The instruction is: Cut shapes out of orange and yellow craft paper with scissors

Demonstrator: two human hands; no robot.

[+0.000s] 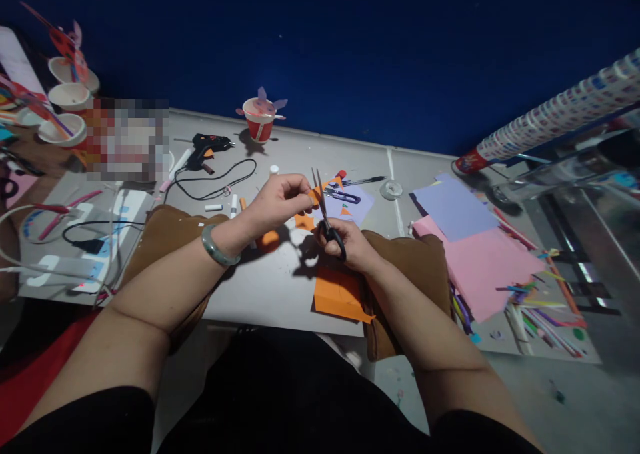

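Observation:
My left hand (287, 199) pinches a small piece of orange paper (327, 190) over the table. My right hand (346, 243) is closed around the black handles of a pair of scissors (321, 197), whose blades point away from me and stand slightly apart beside the orange piece. Below the hands lie orange paper scraps (304, 223) and a larger orange sheet (337, 297). A dark utility knife (343, 195) rests on a lilac sheet (361, 207) just beyond the scissors, with a black pen (367, 180) behind it.
A black glue gun (206, 149) with its cord lies back left, near a red paper cup (259, 124) with a paper decoration. Brown cushions (407, 267) sit under both forearms. Pink sheets (485, 267) and a long cup stack (555, 114) are to the right; a power strip (113, 241) is left.

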